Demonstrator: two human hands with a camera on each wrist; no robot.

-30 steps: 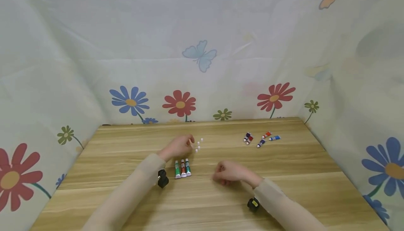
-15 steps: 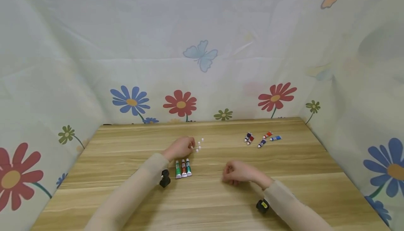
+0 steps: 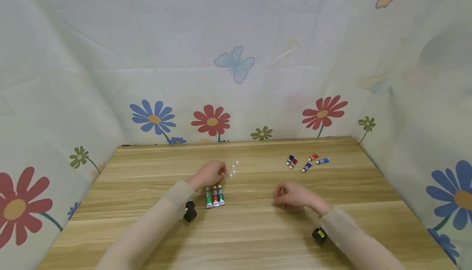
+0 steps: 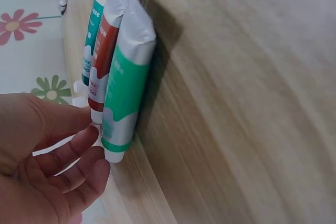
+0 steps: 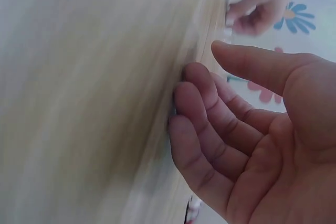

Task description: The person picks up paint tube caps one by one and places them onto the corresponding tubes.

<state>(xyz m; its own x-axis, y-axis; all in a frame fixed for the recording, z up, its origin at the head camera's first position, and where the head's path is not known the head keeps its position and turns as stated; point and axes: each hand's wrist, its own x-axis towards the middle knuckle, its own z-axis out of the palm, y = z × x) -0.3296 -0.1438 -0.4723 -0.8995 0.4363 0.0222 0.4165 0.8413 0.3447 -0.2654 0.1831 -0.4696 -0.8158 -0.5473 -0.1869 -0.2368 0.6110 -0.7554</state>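
My left hand [image 3: 209, 173] is at the left centre of the table, thumb and index finger pinching a small white cap-like piece [image 3: 223, 174]; in the left wrist view the fingertips partly hide it. Just right of those fingers lie several similar white pieces [image 3: 233, 172]. Three paint tubes lie side by side below the hand: a light green tube [image 4: 126, 85], a red-brown tube [image 4: 105, 51] and a dark green tube [image 3: 221, 195]. Over the right centre of the table, my right hand [image 3: 295, 195] has loosely curled fingers [image 5: 191, 103] and holds nothing.
Farther back on the right lie several small paint tubes: a blue tube [image 3: 323, 161], an orange-red tube [image 3: 313, 157], a navy tube [image 3: 307, 166] and a dark pair [image 3: 291, 160]. A flowered cloth [image 3: 236, 110] walls the wooden table [image 3: 243, 241] at the back and sides.
My right hand has moved to the right, away from the three tubes, with its fingers loosening. The left hand has stayed almost in place beside the white pieces.
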